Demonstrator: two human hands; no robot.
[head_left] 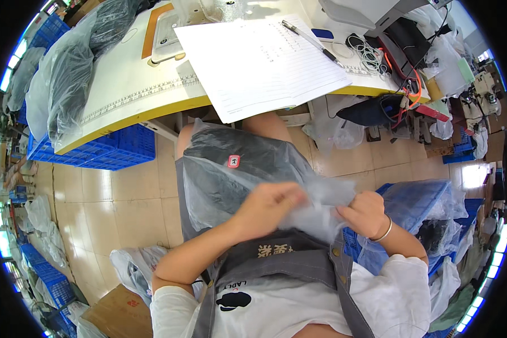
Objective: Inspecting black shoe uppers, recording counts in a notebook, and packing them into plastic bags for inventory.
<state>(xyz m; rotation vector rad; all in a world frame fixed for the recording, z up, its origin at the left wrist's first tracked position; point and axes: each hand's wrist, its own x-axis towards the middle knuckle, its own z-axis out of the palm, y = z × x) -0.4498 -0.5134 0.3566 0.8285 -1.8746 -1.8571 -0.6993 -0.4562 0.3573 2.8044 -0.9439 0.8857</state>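
**Tiled workroom, seen from above**

Pale floor tiles (84, 219) surround a white table (115, 84) with a yellow front edge and a ruler scale. On it lie lined paper (248, 73), a dark pen (312, 43) across the paper, and, toward the right, a tangled white cable (370, 56). Across the seated person's lap rests a clear plastic bag (259, 169) with dark contents (214, 147); a small red-and-white sticker (234, 161) shows on its upper face. Right hand (366, 215): fingers closed, gripping the bag's loose end; a bracelet (387, 230) circles the wrist. Left hand (267, 209): over the bag, fingers bent and blurred; whether they grip the plastic cannot be told. Lower left: a cardboard box (118, 315). Beneath the table's left end: blue crates (127, 149).
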